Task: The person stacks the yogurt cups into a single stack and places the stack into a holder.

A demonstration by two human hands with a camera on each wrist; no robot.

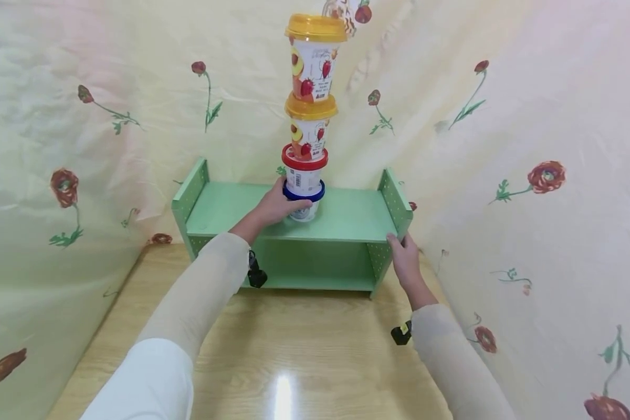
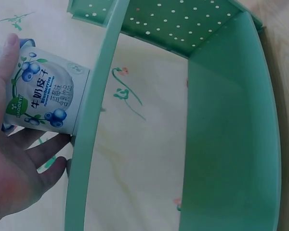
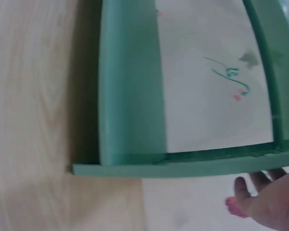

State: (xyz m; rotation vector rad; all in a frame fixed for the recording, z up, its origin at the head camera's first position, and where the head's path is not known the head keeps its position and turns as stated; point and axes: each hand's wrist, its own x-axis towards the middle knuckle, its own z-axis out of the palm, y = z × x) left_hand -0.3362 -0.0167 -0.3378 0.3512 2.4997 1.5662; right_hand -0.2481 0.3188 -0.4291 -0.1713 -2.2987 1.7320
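A tall stack of cups stands on the top board of a green shelf. At its base is a blueberry cup with a blue lid. Above it come a red-lidded cup, a yellow-lidded cup and, highest, a larger yellow-lidded cup. My left hand grips the blueberry cup, thumb across its near side and fingers at the other side. My right hand holds the front edge of the shelf's right side panel, thumb inside. In the right wrist view, its fingertips touch the panel's outer face.
Beneath the top board is a lower board between side panels with small holes. The shelf stands on a wood-look surface. Flowered cloth hangs behind and at both sides, close to the shelf's right end.
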